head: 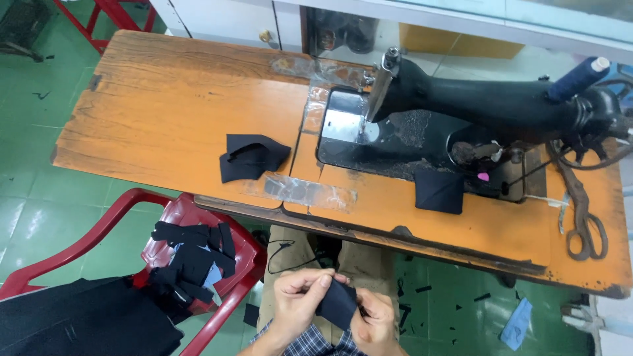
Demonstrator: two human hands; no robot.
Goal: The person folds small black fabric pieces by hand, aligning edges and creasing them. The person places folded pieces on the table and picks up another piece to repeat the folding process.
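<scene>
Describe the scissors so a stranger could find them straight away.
Start at the black sewing machine on the orange wooden table. Go past its handwheel to the table's right end, where the scissors lie flat, handles toward the near edge. They are the only rusty brown metal tool there; the things nearby are black fabric pieces.

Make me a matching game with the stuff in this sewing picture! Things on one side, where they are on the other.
Things:
1. scissors
2. scraps
3. thread spool
4. small black piece

Places:
A. on the red chair
B. held between the left hand and right hand
C. on the right end of the table
D. on top of the sewing machine

Pairs: 1-C, 2-A, 3-D, 4-B
</scene>
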